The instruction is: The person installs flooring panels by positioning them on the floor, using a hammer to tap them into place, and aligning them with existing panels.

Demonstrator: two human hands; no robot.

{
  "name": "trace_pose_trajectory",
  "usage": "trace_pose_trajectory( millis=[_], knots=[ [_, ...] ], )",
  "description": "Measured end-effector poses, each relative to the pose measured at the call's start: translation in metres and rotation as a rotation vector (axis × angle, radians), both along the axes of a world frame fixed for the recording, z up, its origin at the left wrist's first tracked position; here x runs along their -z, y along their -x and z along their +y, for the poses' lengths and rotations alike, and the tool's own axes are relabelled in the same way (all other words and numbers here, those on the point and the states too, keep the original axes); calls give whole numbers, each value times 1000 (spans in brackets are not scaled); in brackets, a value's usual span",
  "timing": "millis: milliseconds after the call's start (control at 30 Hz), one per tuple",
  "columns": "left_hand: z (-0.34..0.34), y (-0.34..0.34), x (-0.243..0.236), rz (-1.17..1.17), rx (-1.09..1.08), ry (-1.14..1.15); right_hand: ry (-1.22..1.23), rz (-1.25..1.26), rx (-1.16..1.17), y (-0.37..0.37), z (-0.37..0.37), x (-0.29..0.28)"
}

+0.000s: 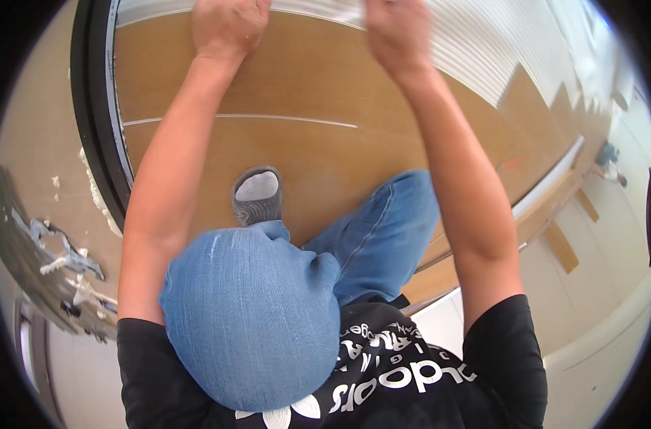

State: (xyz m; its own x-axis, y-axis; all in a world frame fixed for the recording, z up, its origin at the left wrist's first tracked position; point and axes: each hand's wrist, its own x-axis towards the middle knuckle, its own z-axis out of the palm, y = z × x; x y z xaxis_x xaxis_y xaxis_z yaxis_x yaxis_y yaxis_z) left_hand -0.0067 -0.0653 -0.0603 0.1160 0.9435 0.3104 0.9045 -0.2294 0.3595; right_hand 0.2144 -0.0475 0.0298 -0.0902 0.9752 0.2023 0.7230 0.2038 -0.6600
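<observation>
My left hand (230,28) is at the top edge, fingers curled and partly cut off, by the upper border of a light-brown board (304,71). My right hand (398,32) is also curled at the top, slightly blurred, over a white ribbed sheet (475,46). What either hand grips is hidden. A thin pale line (282,120) crosses the board between my forearms. A dark frame (90,107) runs along the board's left side. My bent legs in jeans and a foot in a grey sandal (257,207) are on the board.
On the left floor lie white foam scraps (90,179) and a grey torn piece with small items (61,250). At right, a long pale strip (547,175) edges the board, with loose wooden planks (561,247) and small objects (608,161) on the tiled floor beyond.
</observation>
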Motion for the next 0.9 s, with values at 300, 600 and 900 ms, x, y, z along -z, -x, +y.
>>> trace_pose_trajectory(
  millis=[300, 600, 900],
  knots=[
    [35, -5, 4, 70, 87, 525, 491, -511, 513, -275, -338, -121],
    [-35, 88, -24, -395, 102, 519, 1283, -537, 967, -375, -768, -99],
    [-273, 32, -138, -628, 314, 1327, 995, -308, 794, -322, -720, 38]
  ],
)
